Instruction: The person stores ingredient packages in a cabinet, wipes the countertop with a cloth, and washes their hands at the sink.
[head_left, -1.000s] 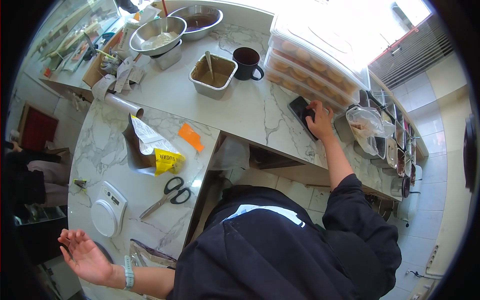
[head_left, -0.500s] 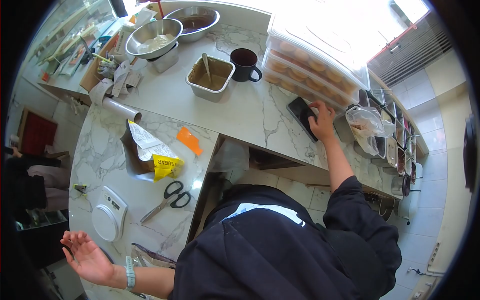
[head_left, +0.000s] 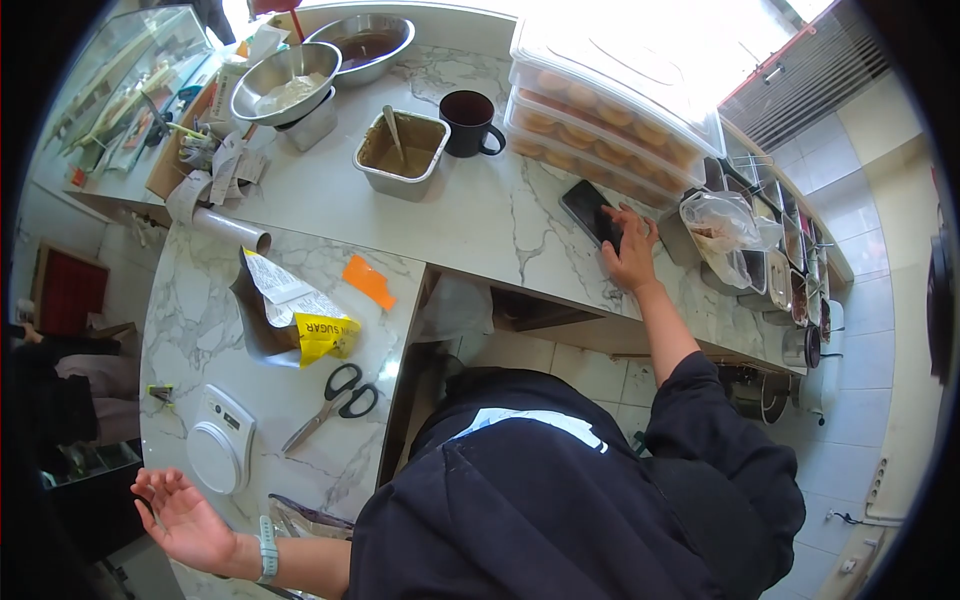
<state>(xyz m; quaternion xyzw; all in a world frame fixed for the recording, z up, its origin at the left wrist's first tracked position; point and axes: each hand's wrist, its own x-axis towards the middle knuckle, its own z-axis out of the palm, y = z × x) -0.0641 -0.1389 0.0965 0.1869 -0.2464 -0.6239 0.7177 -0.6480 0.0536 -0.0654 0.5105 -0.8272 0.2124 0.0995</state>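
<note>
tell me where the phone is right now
In the head view, the phone lies right of centre on the counter, between the stacked boxes and the right hand.

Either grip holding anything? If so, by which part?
Nothing appears held. The phone lies on the counter; the right grip is over it, whether pressing its screen I can't tell. The left grip is empty.

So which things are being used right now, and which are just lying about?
In use:
- phone, touched by the right hand

Seemingly just lying about, with neither hand on them:
- scissors
- white scale
- sugar bag
- orange scrap
- dark mug
</note>
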